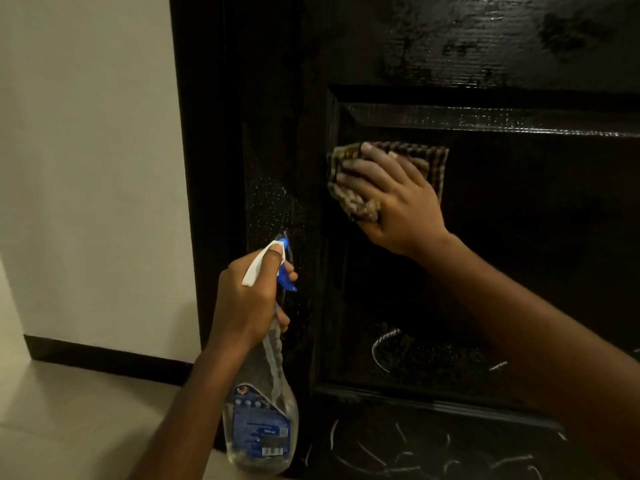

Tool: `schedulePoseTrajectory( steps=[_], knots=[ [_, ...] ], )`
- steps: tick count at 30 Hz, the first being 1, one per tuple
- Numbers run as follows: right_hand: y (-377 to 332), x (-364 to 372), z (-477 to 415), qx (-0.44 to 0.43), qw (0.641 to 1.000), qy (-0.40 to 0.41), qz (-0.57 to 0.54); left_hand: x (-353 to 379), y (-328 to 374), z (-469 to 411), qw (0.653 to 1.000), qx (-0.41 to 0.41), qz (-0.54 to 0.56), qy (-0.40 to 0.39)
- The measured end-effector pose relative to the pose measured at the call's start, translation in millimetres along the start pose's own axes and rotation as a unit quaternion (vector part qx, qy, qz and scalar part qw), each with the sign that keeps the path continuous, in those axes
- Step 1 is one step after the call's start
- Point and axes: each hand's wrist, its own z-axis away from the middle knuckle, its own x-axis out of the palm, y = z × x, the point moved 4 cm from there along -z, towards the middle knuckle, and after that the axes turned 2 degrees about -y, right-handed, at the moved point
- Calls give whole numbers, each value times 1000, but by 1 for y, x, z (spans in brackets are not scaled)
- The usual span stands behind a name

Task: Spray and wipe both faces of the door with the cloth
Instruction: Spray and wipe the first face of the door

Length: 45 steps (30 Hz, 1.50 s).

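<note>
A black panelled door fills the right of the head view, its upper rail wet and shiny. My right hand presses a brown checked cloth flat against the upper left corner of the recessed panel. My left hand grips the neck of a clear spray bottle with a white and blue trigger head, a finger on the trigger, nozzle close to the door's left stile. Fine droplets speckle that stile above the nozzle. White chalk-like scribbles mark the door's lower panel and bottom rail.
A pale wall stands to the left of the door's frame, with a dark skirting board along its foot. Light floor tiles lie at the lower left.
</note>
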Motion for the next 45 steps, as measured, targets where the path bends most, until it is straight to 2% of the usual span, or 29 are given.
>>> schedulePoseTrajectory(
  steps=[1,3,6,9,10,12,16,19,22,27,29,32,35,37,40,42,45],
  knots=[
    [0,-1,-7,40,999,-6,19,0,1,-1,1000,0,3,-1],
    [-11,6,-3,59,998,-15,15,-1,1,-2,1000,1,7,-2],
    [-38,26,37,-39,997,-44,-52,0,0,-1,1000,-4,10,-8],
    [-58,39,73,-167,974,-136,-71,1,2,-1,1000,-2,16,-16],
    [-57,40,73,-187,968,-149,-75,2,3,-2,1000,0,16,-17],
    [-46,33,54,-188,971,-127,-76,1,5,-3,1000,2,21,-14],
    [-3,4,-9,-16,999,-8,-38,-3,10,-9,1000,7,13,-10],
    [2,1,-25,95,994,-22,39,-5,9,-12,1000,5,19,-12],
    [-17,13,-5,98,993,-49,51,-7,5,-12,1000,0,21,-8],
    [-40,34,60,-10,993,-113,39,-13,-1,-7,1000,-26,2,-5],
    [-38,30,62,55,994,-90,26,-18,-5,-5,999,-35,-8,-9],
    [-37,21,36,212,977,-33,-15,-28,-9,-5,999,-47,-16,-7],
    [-45,17,-6,282,958,7,-53,-38,-11,-5,998,-54,-28,7],
    [-56,22,-34,259,965,-9,-42,-46,-13,-3,998,-49,-28,25],
    [-89,43,-59,133,989,-65,-8,-59,-16,-1,997,-36,-25,57],
    [-117,63,-54,37,994,-97,15,-67,-18,1,996,-32,-21,75],
    [-142,84,-14,-59,990,-128,11,-78,-20,3,996,-30,-14,84]
  ],
)
